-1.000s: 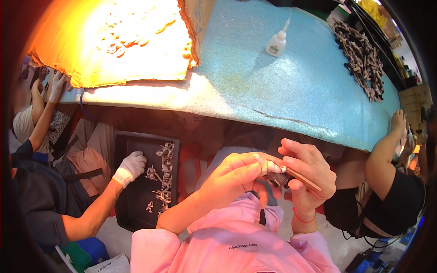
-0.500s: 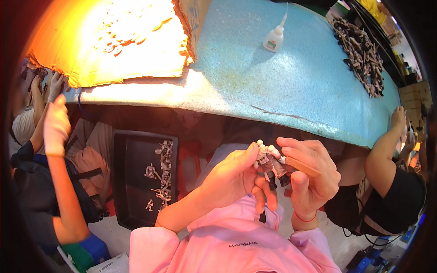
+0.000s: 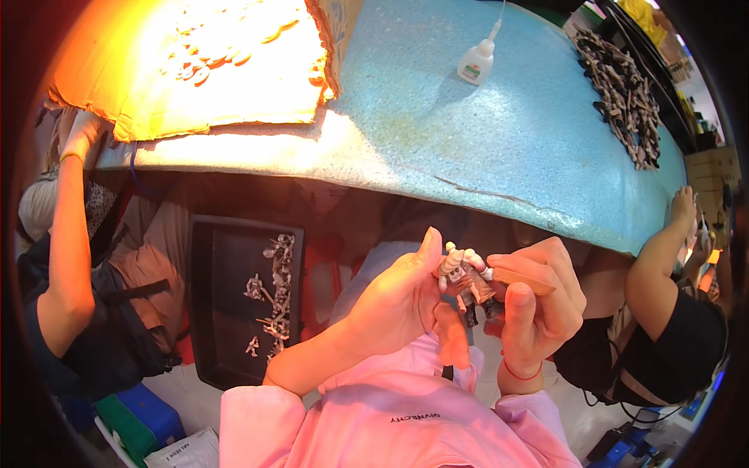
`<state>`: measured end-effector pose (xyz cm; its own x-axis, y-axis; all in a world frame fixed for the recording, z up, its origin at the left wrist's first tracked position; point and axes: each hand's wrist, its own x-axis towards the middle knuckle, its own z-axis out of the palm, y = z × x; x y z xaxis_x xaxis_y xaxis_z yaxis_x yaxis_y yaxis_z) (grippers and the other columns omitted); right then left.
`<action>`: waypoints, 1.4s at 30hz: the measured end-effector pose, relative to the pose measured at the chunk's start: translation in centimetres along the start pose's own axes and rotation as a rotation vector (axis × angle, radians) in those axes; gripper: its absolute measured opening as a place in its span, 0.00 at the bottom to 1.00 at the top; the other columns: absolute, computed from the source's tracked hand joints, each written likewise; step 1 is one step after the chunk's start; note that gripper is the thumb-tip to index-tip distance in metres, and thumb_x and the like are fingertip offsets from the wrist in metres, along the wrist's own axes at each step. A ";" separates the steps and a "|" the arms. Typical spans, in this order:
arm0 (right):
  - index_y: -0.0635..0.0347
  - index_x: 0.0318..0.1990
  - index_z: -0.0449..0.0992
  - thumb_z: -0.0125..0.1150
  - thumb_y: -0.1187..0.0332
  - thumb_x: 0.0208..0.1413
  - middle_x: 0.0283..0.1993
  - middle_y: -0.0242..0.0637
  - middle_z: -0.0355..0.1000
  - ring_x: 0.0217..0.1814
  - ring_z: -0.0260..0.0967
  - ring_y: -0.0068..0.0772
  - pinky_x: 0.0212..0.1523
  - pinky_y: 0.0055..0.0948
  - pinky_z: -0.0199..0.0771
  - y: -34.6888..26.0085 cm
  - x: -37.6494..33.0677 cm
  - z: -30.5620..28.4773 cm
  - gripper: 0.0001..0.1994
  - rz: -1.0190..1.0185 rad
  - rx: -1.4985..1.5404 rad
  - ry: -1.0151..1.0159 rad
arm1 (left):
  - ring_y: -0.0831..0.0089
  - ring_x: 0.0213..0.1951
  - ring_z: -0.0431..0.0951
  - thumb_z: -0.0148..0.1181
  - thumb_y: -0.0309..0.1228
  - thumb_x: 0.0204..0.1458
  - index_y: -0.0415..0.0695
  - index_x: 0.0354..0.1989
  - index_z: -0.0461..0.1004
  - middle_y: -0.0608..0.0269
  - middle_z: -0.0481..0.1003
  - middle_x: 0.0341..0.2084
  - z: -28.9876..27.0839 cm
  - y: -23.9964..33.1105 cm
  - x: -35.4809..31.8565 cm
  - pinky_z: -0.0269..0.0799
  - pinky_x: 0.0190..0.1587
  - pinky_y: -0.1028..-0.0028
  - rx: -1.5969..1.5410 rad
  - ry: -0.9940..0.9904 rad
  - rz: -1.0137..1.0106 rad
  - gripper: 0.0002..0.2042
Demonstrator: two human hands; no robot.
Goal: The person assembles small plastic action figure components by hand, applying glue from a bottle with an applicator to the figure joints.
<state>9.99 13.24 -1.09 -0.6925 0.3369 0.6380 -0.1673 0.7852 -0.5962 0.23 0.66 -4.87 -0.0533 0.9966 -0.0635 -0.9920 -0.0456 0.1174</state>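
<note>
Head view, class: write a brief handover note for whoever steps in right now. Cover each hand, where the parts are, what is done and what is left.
Left hand: grip on a small pale figurine, held over the lap.
Right hand: holds a thin brown stick at the figurine.
Parts: loose grey pieces in the black tray at left; dark pile and glue bottle on the blue table.
Done: cannot tell.
Left: tray pieces untouched.

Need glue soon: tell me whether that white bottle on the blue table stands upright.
Upright: the glue bottle stands on its base on the table, nozzle pointing up.
</note>
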 end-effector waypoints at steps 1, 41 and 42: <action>0.68 0.28 0.75 0.59 0.72 0.42 0.22 0.39 0.68 0.21 0.61 0.33 0.19 0.25 0.58 0.0 0.0 0.0 0.07 0.001 -0.001 -0.003 | 0.58 0.25 0.78 0.31 0.49 0.58 0.31 0.41 0.65 0.52 0.72 0.32 -0.1 0.0 0.0 0.73 0.17 0.71 -0.002 -0.024 0.003 0.28; 0.63 0.35 0.75 0.54 0.56 0.52 0.33 0.44 0.71 0.30 0.66 0.34 0.28 0.26 0.65 2.1 -2.1 1.7 0.16 -0.017 0.349 0.038 | 0.74 0.27 0.76 0.58 0.32 0.48 0.34 0.46 0.69 0.57 0.75 0.30 1.2 -0.1 -1.2 0.71 0.31 0.78 1.285 0.067 0.555 0.18; 0.63 0.35 0.75 0.54 0.56 0.52 0.35 0.46 0.72 0.31 0.67 0.36 0.29 0.27 0.66 2.1 -2.3 1.8 0.17 0.017 0.398 0.041 | 0.74 0.27 0.76 0.58 0.32 0.48 0.34 0.46 0.69 0.57 0.75 0.30 1.3 -0.1 -1.1 0.71 0.31 0.78 1.285 0.066 0.556 0.18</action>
<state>9.92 13.14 -4.66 -0.6701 0.3754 0.6403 -0.4203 0.5192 -0.7442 0.54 -0.38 -3.56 -0.4400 0.8628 0.2488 -0.0447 -0.2978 0.9536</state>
